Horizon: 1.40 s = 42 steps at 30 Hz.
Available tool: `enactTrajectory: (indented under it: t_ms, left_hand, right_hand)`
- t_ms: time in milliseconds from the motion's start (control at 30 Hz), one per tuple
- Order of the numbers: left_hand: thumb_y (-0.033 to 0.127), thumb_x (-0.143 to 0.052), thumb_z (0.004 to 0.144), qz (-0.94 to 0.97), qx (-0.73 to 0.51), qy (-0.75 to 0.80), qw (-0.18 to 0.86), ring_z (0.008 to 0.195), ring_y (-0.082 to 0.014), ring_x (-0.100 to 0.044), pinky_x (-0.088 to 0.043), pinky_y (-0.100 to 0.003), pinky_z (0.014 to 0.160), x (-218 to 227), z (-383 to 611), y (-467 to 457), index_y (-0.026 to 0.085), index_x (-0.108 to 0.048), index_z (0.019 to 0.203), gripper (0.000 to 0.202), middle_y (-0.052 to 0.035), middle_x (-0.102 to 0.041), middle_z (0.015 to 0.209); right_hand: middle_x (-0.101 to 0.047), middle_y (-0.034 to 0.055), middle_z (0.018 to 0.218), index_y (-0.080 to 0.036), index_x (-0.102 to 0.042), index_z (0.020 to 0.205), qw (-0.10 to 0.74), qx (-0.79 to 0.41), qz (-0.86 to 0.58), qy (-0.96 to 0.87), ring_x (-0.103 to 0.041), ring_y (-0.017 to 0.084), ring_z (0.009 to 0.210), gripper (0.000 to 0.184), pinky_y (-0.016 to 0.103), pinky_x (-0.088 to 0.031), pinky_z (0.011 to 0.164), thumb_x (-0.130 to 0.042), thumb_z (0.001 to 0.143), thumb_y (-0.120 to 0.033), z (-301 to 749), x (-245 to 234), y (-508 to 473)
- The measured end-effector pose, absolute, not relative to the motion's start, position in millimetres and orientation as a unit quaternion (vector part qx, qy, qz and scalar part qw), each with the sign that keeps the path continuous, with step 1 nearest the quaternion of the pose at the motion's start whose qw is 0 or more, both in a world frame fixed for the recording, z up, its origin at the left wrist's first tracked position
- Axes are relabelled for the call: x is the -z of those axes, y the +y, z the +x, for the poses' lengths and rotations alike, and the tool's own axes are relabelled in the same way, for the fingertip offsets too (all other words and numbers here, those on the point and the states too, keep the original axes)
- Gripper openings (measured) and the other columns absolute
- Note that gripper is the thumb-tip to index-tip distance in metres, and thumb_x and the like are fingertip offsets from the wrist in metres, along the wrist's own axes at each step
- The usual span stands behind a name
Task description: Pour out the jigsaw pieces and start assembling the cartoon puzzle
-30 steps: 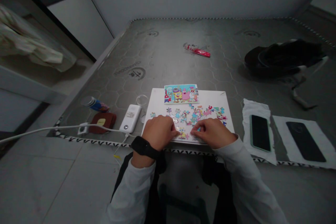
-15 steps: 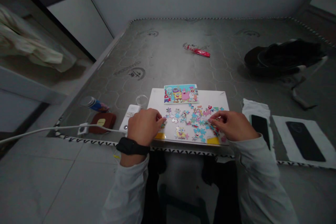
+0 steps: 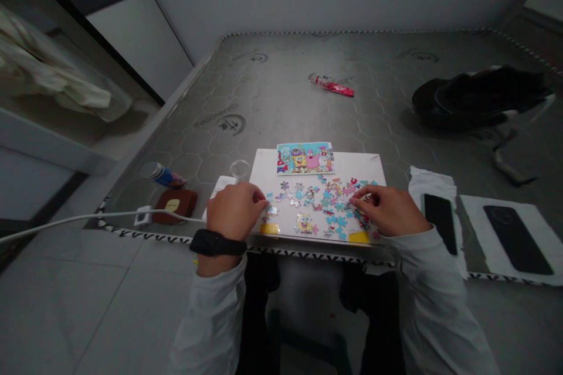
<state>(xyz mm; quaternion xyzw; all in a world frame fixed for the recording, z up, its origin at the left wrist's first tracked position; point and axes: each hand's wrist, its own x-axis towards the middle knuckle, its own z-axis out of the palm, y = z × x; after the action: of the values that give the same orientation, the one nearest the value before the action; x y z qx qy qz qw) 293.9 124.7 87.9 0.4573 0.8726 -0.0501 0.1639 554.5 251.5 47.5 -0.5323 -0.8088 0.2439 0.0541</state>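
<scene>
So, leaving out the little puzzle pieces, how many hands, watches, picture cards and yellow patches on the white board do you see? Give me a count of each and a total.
Hands: 2 (left hand, right hand)
Watches: 1 (black watch)
Picture cards: 1 (picture card)
Yellow patches on the white board: 2 (left patch, right patch)
Total: 6

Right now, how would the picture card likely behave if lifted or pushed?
The picture card looks thin, so it is probably light and may flex when lifted. Nothing visible weighs it down on the white board, so a light push would likely slide it. Pushed toward the person, it could disturb the nearby puzzle pieces.
</scene>
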Motion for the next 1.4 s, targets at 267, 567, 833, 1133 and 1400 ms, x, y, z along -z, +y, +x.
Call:
enactTrajectory:
  t_ms: [267, 567, 833, 1133, 1400]
  left_hand:
    - [0.039, -0.065, 0.084, 0.448, 0.023, 0.879, 0.160, 0.097, -0.0305, -0.069, -0.051, -0.040, 0.078, -82.4, 289.5, 124.6, 0.030, -0.080, 0.096, 0.021, -0.0075, -0.078, 0.101]
    - [0.038, -0.064, 0.087, 0.451, -0.017, 0.881, 0.142, 0.098, -0.0304, -0.069, -0.051, -0.041, 0.079, -74.4, 289.0, 128.0, 0.029, -0.079, 0.097, 0.021, -0.0059, -0.078, 0.103]
    - [0.036, -0.073, 0.083, 0.533, -0.039, 0.831, 0.155, 0.097, -0.0256, -0.069, -0.050, -0.036, 0.079, -71.9, 298.7, 132.6, 0.030, -0.078, 0.100, 0.019, -0.0011, -0.078, 0.102]
    - [0.039, -0.080, 0.079, 0.663, -0.005, 0.722, 0.199, 0.101, -0.0257, -0.070, -0.050, -0.036, 0.083, -76.2, 321.3, 136.0, 0.030, -0.074, 0.108, 0.031, -0.0008, -0.076, 0.109]
    - [0.042, -0.082, 0.075, 0.695, 0.029, 0.693, 0.188, 0.100, -0.0298, -0.071, -0.053, -0.040, 0.080, -68.2, 332.3, 137.6, 0.031, -0.072, 0.111, 0.038, -0.0020, -0.072, 0.116]
  right_hand:
    - [-0.066, 0.0001, 0.061, -0.023, -0.077, 0.083, 0.052, -0.252, -0.527, -0.810, -0.061, 0.017, 0.060, 0.020, 0.029, -0.036, 0.057, -0.065, 0.082, -0.040, 555.9, -44.5, 252.6]
    - [-0.067, 0.0008, 0.062, -0.025, -0.078, 0.079, 0.054, -0.213, -0.551, -0.805, -0.061, 0.018, 0.060, 0.018, 0.029, -0.034, 0.055, -0.065, 0.079, -0.038, 557.6, -47.2, 254.5]
    - [-0.068, 0.0012, 0.067, -0.024, -0.078, 0.085, 0.029, -0.234, -0.551, -0.801, -0.061, 0.018, 0.064, 0.019, 0.030, -0.036, 0.059, -0.065, 0.084, -0.038, 551.4, -48.1, 249.9]
    - [-0.069, 0.0013, 0.071, -0.027, -0.077, 0.086, 0.040, -0.233, -0.516, -0.824, -0.060, 0.018, 0.066, 0.016, 0.030, -0.037, 0.062, -0.065, 0.085, -0.037, 540.1, -41.6, 238.4]
    - [-0.069, 0.0004, 0.071, -0.028, -0.078, 0.087, 0.042, -0.238, -0.523, -0.818, -0.060, 0.018, 0.065, 0.017, 0.030, -0.036, 0.059, -0.065, 0.086, -0.039, 542.3, -45.4, 239.9]
